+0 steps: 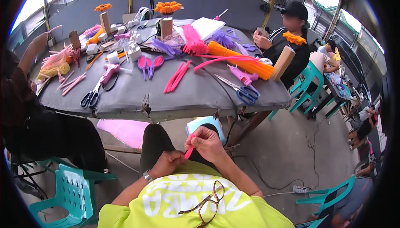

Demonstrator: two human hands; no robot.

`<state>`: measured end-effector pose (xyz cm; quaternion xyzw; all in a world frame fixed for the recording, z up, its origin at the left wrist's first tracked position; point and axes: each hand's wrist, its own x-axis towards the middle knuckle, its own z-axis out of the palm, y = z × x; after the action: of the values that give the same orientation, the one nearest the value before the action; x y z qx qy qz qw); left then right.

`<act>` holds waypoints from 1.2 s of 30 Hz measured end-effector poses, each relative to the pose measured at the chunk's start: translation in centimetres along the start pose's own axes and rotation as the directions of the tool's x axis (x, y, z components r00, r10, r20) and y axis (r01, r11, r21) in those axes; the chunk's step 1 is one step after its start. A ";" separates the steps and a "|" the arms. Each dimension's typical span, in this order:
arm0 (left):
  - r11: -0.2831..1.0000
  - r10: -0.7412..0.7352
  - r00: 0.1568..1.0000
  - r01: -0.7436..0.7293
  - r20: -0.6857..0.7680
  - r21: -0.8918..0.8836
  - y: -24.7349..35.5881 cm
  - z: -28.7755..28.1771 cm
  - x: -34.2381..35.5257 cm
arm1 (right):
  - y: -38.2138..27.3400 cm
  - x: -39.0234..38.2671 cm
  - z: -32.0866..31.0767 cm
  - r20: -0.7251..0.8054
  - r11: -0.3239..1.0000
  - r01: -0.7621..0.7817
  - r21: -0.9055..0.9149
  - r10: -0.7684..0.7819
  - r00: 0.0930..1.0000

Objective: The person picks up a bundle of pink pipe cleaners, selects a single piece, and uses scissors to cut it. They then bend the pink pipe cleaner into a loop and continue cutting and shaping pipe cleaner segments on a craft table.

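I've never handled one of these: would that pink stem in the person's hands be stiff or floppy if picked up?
Probably bendy yet shape-holding: the pink stem stands up between the left hand and right hand without drooping. Likely very light, since the fingers merely pinch it. It looks too thin to tip, though it might roll.

We see both hands held low over the lap, below the near edge of the grey desk [196, 97]. The right hand [207, 142] and the left hand [168, 162] pinch a short pink pipe cleaner [189, 152] between them. On the desk lie loose pink pipe cleaners [177, 77], an orange bundle [241, 61], blue-handled scissors [239, 90] and a pink glue gun [243, 76].
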<state>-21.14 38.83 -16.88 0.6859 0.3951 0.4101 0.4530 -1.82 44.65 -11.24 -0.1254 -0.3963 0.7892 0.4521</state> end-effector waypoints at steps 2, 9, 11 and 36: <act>0.998 -0.046 0.997 0.044 0.067 0.036 1.5 -0.5 0.2 | -0.7 0.1 0.8 0.008 0.994 0.014 -0.107 -0.013 1.000; 0.999 -0.009 0.974 0.001 0.227 0.035 6.5 -2.4 3.5 | -1.3 -0.2 1.8 -0.048 0.924 0.075 -0.375 -0.100 0.994; 0.977 -0.068 0.978 0.105 0.197 -0.187 6.3 -1.4 4.2 | -1.2 -0.1 1.4 -0.003 0.921 0.141 -0.363 -0.152 0.988; 0.810 -0.323 0.912 0.129 -0.253 -0.571 4.2 -1.0 5.3 | -18.8 0.5 -2.3 0.053 -0.609 -0.280 -0.742 -0.469 0.881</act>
<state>-19.43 42.82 -11.59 0.3956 0.4141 0.5586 0.6000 10.67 51.46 1.22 -0.5686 -0.7753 -0.1271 0.2438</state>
